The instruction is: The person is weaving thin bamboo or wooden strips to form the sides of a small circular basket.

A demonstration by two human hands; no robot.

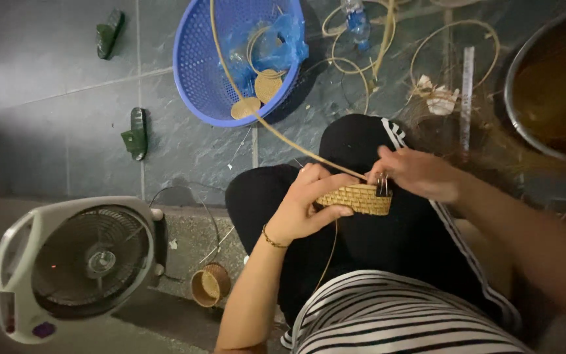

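At frame centre, my left hand (302, 210) grips the small woven basket (356, 198) over my lap; my right hand (417, 174) pinches a cane strand (257, 115) at its rim. Walls look low, weaving seems partly done.

A white fan (76, 265) sits on the floor (34, 72) at the bottom left corner. A small round woven cup (209, 285) lies just beside it. Two green sandals (136, 133) rest on the grey tiles at the left, well apart from each other. A blue plastic basket (194, 59) is at the top edge, with a blue bag (283, 39) and flat woven circles (268, 84) inside. Thin cane loops (453, 46) lie by a plastic bottle (357, 21). A big metal bowl (551, 85) fills the top right corner.
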